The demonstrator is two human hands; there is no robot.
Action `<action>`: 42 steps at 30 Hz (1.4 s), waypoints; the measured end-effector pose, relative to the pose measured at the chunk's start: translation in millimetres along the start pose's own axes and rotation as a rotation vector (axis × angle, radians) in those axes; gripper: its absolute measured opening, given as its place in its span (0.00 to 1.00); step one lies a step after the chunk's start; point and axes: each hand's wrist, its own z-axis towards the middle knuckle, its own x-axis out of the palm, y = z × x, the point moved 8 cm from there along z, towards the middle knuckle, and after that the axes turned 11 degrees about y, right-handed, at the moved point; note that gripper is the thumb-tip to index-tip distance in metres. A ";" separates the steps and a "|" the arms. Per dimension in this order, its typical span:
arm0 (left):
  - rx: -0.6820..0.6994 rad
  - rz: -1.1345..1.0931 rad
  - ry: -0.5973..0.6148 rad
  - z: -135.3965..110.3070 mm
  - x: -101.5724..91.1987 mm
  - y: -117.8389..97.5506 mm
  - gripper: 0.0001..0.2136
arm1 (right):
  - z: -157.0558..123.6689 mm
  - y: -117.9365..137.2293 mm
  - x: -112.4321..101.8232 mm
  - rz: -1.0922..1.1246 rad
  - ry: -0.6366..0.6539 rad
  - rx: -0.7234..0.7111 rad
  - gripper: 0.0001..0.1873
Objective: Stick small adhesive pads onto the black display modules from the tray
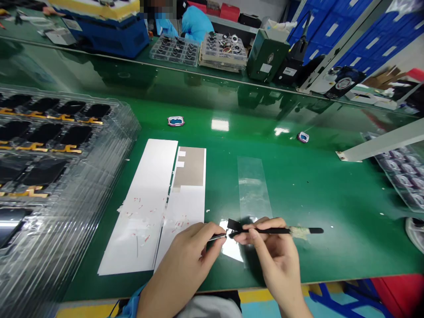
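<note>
My left hand (190,251) is closed in a pinch on a thin dark flat piece (217,237), seen nearly edge-on between thumb and forefinger. My right hand (276,247) is closed round a slim black stick (276,230) with pale tape wrapped near its far end. At the fingertips of that hand a small black flap (234,225) juts out to the left, close to the left hand's piece. How the flap joins the stick or the piece is hidden by the fingers. Both hands are above the green table (318,190), over a bright reflection.
White sheets (142,190) with red scraps lie left of my hands, one bearing a grey-brown film (189,168). A clear strip (253,185) lies ahead. Stacked clear trays (109,145) of black screens stand left. Small watch-like frames (176,121) lie farther back, below a shelf. A post (380,141) stands right.
</note>
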 end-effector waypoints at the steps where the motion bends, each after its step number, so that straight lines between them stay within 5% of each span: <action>1: 0.011 -0.020 -0.018 -0.6 -2.3 -1.1 0.05 | -0.5 5.8 0.8 0.009 0.000 -0.026 0.05; 7: 0.103 -0.244 -0.137 -8.8 -19.7 -8.4 0.14 | -14.6 55.8 29.1 0.066 0.027 -0.379 0.06; 12: 0.144 -0.288 -0.194 -11.8 -26.2 -8.1 0.18 | -16.9 65.7 58.0 0.063 0.165 -0.483 0.11; 17: 0.163 -0.285 -0.200 -13.8 -26.3 -8.5 0.20 | -7.3 62.3 69.6 0.000 0.298 -0.518 0.20; 27: 0.146 -0.148 -0.247 -14.6 -28.9 -6.9 0.24 | -0.1 59.0 73.4 0.044 0.199 -0.609 0.11; 42: 0.149 -0.174 -0.209 -16.1 -27.3 -6.7 0.25 | 1.0 51.0 70.8 -0.039 0.172 -0.593 0.12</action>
